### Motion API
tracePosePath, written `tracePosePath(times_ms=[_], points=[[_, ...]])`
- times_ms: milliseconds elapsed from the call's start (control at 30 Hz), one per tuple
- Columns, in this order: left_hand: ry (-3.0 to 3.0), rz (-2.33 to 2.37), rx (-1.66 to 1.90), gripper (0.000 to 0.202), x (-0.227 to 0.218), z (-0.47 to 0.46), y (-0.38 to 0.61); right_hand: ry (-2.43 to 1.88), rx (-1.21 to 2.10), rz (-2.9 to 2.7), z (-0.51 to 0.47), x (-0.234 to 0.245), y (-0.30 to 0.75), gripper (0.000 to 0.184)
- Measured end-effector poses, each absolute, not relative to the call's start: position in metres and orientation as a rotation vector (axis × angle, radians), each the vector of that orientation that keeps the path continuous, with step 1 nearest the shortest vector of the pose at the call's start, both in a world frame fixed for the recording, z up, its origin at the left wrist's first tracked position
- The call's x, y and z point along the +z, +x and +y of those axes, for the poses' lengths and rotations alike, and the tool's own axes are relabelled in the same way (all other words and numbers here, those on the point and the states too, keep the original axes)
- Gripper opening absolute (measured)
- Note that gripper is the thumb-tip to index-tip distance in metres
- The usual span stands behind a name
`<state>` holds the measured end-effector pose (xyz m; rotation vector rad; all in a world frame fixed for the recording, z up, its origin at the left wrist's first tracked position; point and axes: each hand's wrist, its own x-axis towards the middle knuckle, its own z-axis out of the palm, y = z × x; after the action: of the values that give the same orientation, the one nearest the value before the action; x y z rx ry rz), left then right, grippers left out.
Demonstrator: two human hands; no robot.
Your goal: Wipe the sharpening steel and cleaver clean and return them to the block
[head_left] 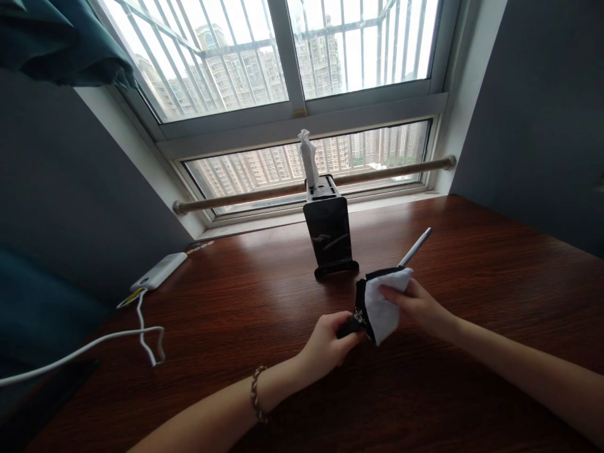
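My left hand (325,343) is closed around a dark, strap-like or handle-like piece (350,324) that has a small shiny metal fitting at its far end. A white cloth (384,308) with black material along its top and left edges adjoins that fitting. My right hand (418,307) pinches the cloth from the right, thumb across its front. From behind the cloth a slim silver rod (416,246) slants up to the right; its lower end is hidden, and I cannot tell whether it is attached. Both hands are just above the brown wooden tabletop (245,302).
Beyond my hands stands a black tissue box (329,233) with a white tissue (307,157) sticking up. A white power-bank-like device (158,272) and a white cable (89,346) lie at the left. A horizontal rail (255,194) crosses the barred window behind the table.
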<state>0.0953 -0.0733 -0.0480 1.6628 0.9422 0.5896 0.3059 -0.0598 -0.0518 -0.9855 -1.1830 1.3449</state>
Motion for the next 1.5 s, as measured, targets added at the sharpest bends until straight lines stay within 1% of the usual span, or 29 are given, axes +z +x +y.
tracePosePath(times_ms=[133, 267, 500, 900, 1500], points=[[1.725, 0.907, 0.584, 0.019, -0.048, -0.074, 0.094, -0.809, 1.485, -1.357, -0.073, -0.056, 0.294, 0.029], [1.773, 0.888, 0.581, 0.016, -0.047, -0.074, 0.094, -0.710, 1.500, -1.427, -0.077, -0.051, 0.291, 0.026], [1.786, 0.905, 0.587, 0.014, -0.048, -0.073, 0.096, -0.733, 1.520, -1.451, -0.075, -0.055, 0.294, 0.028], [1.785, 0.910, 0.579, 0.016, -0.051, -0.072, 0.095, -0.751, 1.553, -1.394, -0.074, -0.063, 0.293, 0.030], [1.776, 0.905, 0.571, 0.018, -0.047, -0.073, 0.096, -0.802, 1.466, -1.462, -0.076, -0.059, 0.293, 0.031]])
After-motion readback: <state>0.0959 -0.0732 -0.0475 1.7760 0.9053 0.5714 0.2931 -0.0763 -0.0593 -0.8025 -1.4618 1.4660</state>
